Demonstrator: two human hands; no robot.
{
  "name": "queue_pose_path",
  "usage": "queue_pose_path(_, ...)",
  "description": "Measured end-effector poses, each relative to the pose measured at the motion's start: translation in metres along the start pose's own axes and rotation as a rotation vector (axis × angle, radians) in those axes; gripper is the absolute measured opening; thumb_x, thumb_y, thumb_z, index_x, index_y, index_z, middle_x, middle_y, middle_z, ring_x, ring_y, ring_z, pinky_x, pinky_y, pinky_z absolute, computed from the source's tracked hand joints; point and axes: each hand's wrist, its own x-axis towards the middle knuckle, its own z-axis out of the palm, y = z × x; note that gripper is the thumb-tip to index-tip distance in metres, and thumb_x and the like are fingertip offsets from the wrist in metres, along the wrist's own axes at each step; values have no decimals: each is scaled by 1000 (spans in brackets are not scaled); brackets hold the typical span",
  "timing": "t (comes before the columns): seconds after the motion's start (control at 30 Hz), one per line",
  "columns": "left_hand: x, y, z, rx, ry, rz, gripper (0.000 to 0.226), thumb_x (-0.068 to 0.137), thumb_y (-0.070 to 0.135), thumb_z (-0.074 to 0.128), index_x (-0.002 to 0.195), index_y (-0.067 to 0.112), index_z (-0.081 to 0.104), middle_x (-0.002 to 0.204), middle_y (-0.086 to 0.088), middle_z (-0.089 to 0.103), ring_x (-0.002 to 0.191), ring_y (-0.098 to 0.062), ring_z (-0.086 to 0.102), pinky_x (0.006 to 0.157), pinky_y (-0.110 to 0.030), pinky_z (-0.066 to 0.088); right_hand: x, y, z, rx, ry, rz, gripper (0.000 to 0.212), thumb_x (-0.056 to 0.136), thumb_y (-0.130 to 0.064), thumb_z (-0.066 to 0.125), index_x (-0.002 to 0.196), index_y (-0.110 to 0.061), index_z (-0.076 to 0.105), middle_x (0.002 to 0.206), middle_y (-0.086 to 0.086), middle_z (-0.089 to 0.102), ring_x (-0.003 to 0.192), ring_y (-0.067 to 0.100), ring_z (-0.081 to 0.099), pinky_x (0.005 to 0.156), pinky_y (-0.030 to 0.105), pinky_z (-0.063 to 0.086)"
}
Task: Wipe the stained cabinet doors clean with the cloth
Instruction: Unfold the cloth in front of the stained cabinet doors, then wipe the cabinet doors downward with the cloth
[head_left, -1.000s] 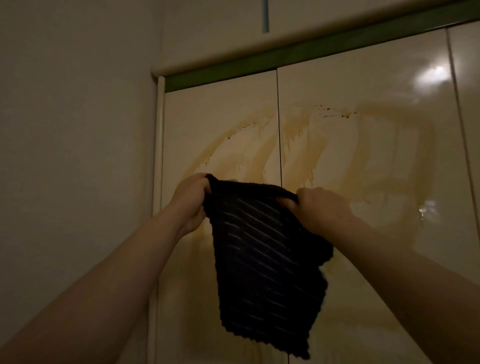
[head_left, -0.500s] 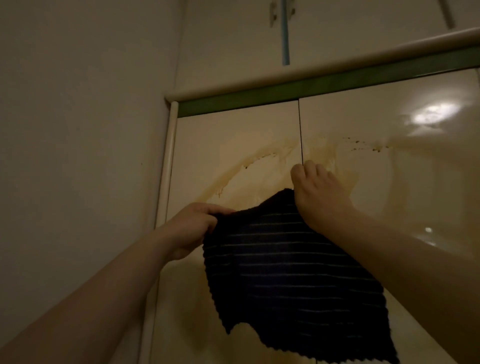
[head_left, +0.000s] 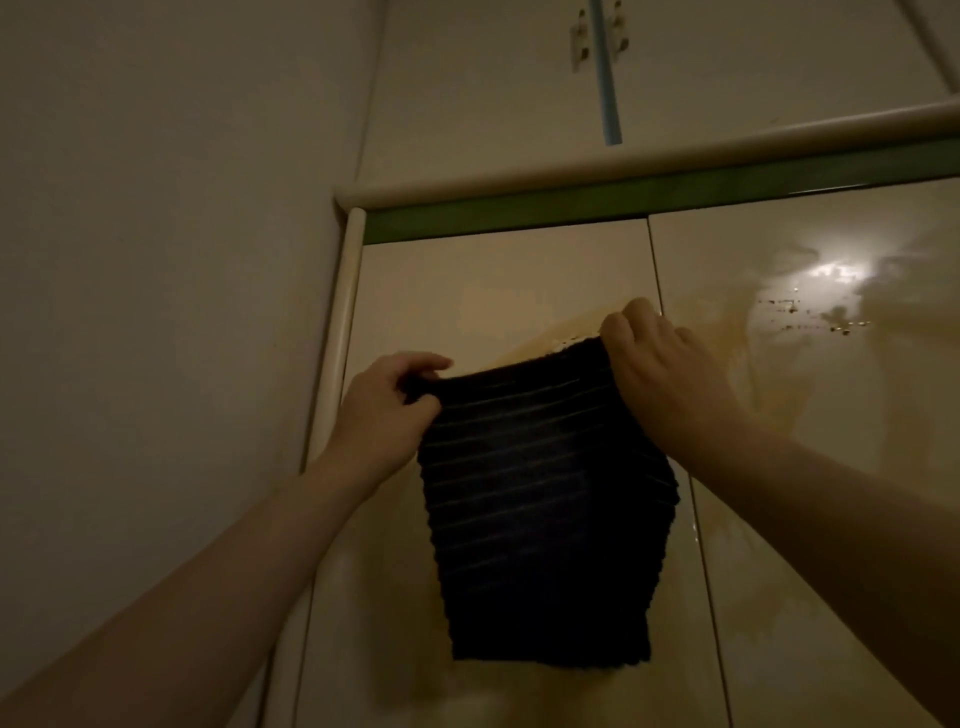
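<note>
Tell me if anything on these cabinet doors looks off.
Yes: a yellowish-brown stain is smeared across both glossy cabinet doors, with dark specks near the top of the right door. The dark cloth, held by both hands, hangs over part of it.

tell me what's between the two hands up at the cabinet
In the head view, the top edge of the dark striped cloth stretches from the left hand to the right hand, both gripping it.
</note>
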Motion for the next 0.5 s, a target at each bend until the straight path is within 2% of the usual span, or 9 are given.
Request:
queue_pose_path(0.1,14,-18,-4,292,128,332,32,78,-15,49,93,9,64,98,-3,55,89,-6,50,78,-6,38,0,-5,13,-46,40,-163,32,70,0,46,101,0,57,93,22,52,67,33,49,56,43,48)
queue_pose_path(0.13,18,-24,-5,374,139,450,33,76,-20,47,90,5,64,95,-7,53,88,-9,49,78,-7,37,1,-6,17,-83,26,-195,35,70,2,51,104,-1,58,94,22,52,70,33,50,57,43,47)
queue_pose_path(0.2,27,-36,-7,521,115,602,33,75,-24,49,91,-1,66,92,-14,53,85,-23,51,77,-22,42,3,-5,24,-138,-1,-207,42,66,3,64,107,-3,60,95,20,53,74,32,50,61,41,45)
queue_pose_path(0.27,38,-48,-5,593,86,600,30,77,-22,53,97,-4,66,92,-18,54,82,-31,53,72,-36,48,7,-7,30,-167,-5,-186,47,61,4,67,107,-3,62,92,20,54,73,32,50,62,40,44)
queue_pose_path(0.33,50,-59,-2,634,59,572,28,78,-19,57,101,-5,66,93,-20,54,82,-33,53,68,-44,52,13,-15,36,-197,-23,-157,46,56,5,65,102,-2,64,89,19,54,72,33,51,61,39,42)
queue_pose_path(0.43,67,-72,4,686,56,572,35,77,-16,62,110,-5,63,96,-20,52,84,-34,52,68,-44,52,28,-26,45,-227,-73,-99,42,53,4,66,95,-1,63,88,18,54,74,34,52,62,40,42)
queue_pose_path(0.5,78,-79,6,710,70,536,41,77,-14,63,116,-5,60,101,-22,51,89,-34,51,70,-40,49,40,-32,55,-248,-75,-79,27,62,-1,59,88,-3,63,85,16,54,73,32,52,61,37,39)
